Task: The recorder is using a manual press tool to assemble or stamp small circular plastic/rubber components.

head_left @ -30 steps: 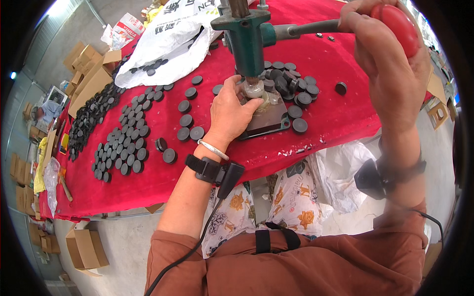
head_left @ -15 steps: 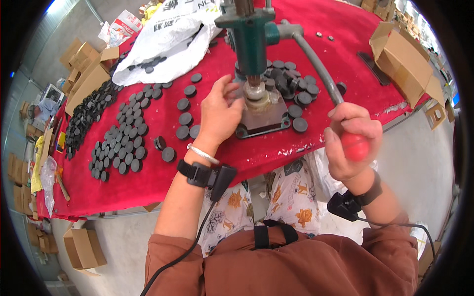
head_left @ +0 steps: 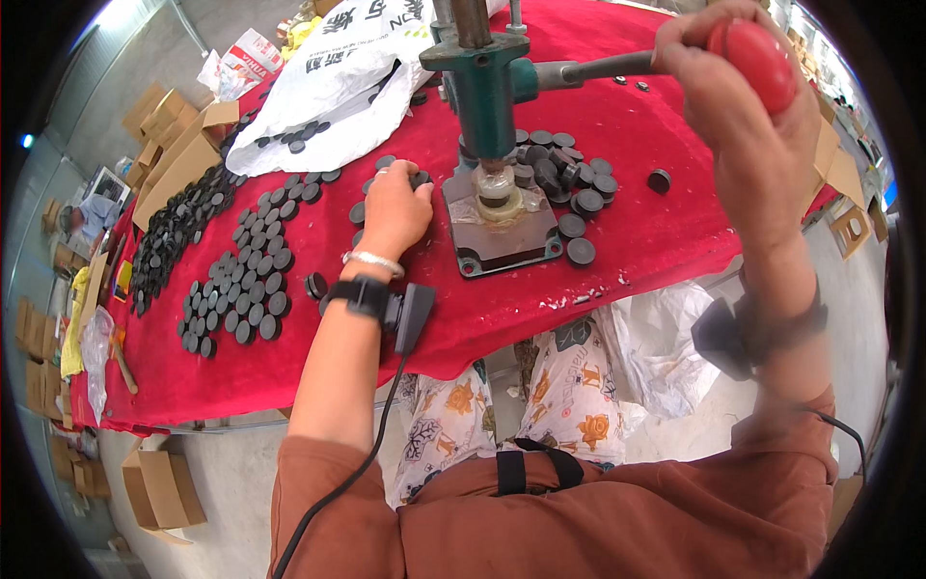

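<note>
A green hand-operated lever press (head_left: pixel 487 101) stands on the red-covered table, with a pale ring-shaped seat (head_left: pixel 501 206) on its dark base plate. My right hand (head_left: pixel 748 145) is raised at the upper right, its fingers wrapped round the red ball knob (head_left: pixel 754 64) of the press lever (head_left: pixel 612 67). Left of the base plate, my left hand (head_left: pixel 395 210) is closed, pinching a black disc (head_left: pixel 420 179) between thumb and fingers. A short column of black discs lies partly hidden under that hand.
Many black discs (head_left: pixel 253 261) lie spread at the left, beside a denser dark pile (head_left: pixel 183 217). More discs (head_left: pixel 579 179) crowd behind and right of the press. A white sack (head_left: pixel 352 82) lies at the back; a cardboard box (head_left: pixel 839 159) stands at the right.
My right hand has swung the lever up and away from me. The left hand has moved left from the press seat to the discs and taken hold of one.
</note>
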{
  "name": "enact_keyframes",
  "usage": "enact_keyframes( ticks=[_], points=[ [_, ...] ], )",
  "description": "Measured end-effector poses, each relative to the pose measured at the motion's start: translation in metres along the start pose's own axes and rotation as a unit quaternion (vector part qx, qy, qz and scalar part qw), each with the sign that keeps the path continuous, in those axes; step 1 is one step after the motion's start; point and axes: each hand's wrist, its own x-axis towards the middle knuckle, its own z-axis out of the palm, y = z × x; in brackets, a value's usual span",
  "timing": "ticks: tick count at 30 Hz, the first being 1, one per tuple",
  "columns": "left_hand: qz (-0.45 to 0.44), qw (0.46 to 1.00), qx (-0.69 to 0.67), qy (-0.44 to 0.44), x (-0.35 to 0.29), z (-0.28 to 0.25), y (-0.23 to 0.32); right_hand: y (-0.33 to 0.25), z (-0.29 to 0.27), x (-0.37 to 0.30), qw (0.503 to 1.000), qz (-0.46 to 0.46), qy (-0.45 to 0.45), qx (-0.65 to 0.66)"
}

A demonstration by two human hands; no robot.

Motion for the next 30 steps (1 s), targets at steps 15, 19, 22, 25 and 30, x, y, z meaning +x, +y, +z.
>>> enact_keyframes(
  ticks=[15,19,22,25,30],
  points=[
    [0.051,0.982,-0.182,-0.004,-0.025,0.009,0.058,0.007,0.014,0.01,0.99,-0.126,0.026,0.054],
    [0.055,0.972,-0.23,0.016,-0.022,0.016,0.062,-0.052,0.001,0.014,0.991,0.034,-0.033,0.124],
    [0.035,0.972,-0.234,0.008,-0.025,0.013,0.06,0.0,-0.014,0.013,0.972,-0.209,-0.059,-0.091],
    [0.035,0.965,-0.259,-0.013,-0.025,0.012,0.06,0.014,-0.013,0.004,0.9,-0.36,-0.075,-0.233],
    [0.026,0.956,-0.293,0.004,-0.029,0.016,0.049,0.024,0.015,-0.071,0.99,-0.125,-0.06,0.019]
  ],
)
